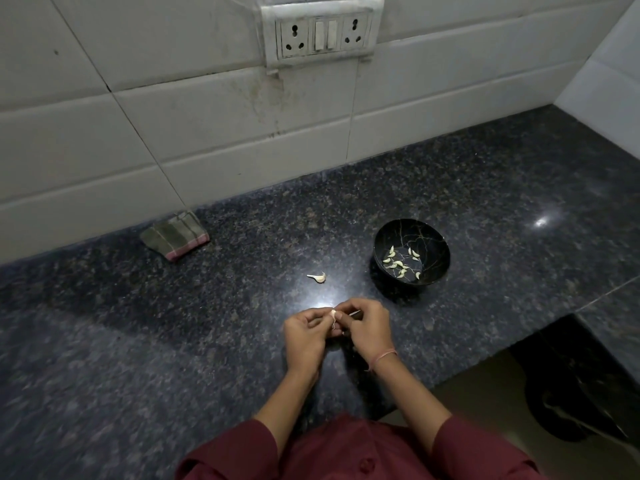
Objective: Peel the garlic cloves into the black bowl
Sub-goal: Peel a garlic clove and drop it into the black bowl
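Dark granite counter (207,323), garlic clove (334,312) pinched between left hand (306,336) and right hand (367,332) fingertips

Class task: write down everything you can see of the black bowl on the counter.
The black bowl is round, glossy and deep, with thin pale crack-like lines across its inner wall. It stands upright on the dark speckled countertop. About a dozen small peeled garlic cloves lie scattered on its bottom. Nothing else touches it.
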